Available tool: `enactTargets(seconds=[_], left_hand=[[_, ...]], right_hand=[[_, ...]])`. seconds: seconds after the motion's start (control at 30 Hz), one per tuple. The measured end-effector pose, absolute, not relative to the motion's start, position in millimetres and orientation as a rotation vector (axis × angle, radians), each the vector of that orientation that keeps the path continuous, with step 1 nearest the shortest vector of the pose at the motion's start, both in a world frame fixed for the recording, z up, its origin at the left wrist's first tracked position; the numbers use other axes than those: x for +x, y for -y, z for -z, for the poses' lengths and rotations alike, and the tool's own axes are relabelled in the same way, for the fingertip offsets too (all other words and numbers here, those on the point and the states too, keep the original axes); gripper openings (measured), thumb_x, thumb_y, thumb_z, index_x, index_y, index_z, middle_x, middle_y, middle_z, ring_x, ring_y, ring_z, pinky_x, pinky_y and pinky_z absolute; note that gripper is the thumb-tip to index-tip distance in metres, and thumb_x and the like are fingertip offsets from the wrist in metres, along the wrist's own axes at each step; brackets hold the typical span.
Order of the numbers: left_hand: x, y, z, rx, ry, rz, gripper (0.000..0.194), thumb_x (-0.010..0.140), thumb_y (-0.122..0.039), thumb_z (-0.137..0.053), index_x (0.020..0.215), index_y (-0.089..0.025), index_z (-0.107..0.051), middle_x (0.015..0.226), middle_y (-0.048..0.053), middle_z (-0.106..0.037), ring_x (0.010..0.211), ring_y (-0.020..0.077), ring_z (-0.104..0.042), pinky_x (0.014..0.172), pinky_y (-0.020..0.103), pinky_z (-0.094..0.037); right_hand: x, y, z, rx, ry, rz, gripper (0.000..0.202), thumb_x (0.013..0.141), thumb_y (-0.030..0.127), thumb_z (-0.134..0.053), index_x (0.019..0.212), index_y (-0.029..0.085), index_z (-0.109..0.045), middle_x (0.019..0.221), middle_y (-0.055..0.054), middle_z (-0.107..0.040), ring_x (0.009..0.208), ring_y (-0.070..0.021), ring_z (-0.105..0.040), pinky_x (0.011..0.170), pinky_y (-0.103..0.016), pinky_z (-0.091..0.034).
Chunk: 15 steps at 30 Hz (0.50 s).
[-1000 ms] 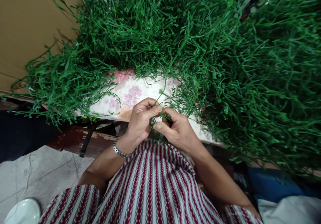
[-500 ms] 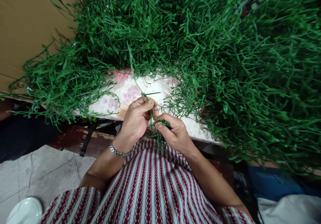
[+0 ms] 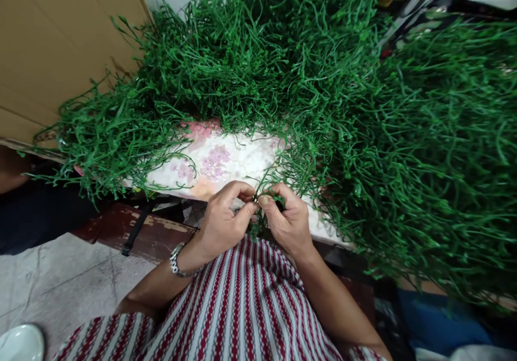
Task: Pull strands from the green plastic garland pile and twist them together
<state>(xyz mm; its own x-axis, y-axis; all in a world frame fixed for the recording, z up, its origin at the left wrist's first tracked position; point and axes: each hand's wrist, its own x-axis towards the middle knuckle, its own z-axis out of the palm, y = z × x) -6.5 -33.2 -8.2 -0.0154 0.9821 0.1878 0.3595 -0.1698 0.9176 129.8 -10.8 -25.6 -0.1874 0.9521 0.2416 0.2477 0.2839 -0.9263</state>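
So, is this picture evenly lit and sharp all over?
Not quite: in the head view, the white flower-patterned cloth looks brightest, nearly washed out; in the head view, the heaped green stringy stems look darker and softer toward the right edge; also in the head view, the bare left hand and bare right hand are fairly clear.

Forms a small tangle of thin, dark green stems point(image 3: 262, 222), curled and crossing one another. Is pinched by the left hand point(image 3: 226, 218) and the right hand point(image 3: 290, 218), partly hidden by the fingers point(image 3: 236, 188). Hangs below the pinch at the near edge of the desk point(image 3: 250, 153), with one thin strand slanting up above.
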Motion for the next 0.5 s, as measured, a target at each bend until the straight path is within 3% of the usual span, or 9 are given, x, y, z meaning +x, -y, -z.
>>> enactTargets(seconds=[0.2,0.5], left_hand=[[-7,30,17,1.206,-1.137,-1.284,0.017,0.073,-0.013,-0.059,0.089,-0.018,-0.059,0.08,0.001,-0.057,0.075,0.0125,-0.052,0.068,0.021,-0.041],[-11,30,18,1.083,-1.108,-1.299,0.004,0.07,-0.016,-0.064,0.071,-0.016,-0.061,0.065,-0.001,-0.055,0.059,0.009,-0.046,0.055,0.019,-0.036]], right_hand=[[136,10,24,-1.003,1.786,-0.975,0.012,0.083,0.027,-0.054,0.075,0.018,-0.049,0.063,0.003,-0.05,0.055,-0.0082,-0.044,0.052,-0.019,-0.034],[143,8,24,-0.945,1.904,-0.927,0.012,0.082,0.028,-0.055,0.077,0.018,-0.054,0.064,0.002,-0.054,0.056,-0.0091,-0.049,0.054,-0.02,-0.038]])
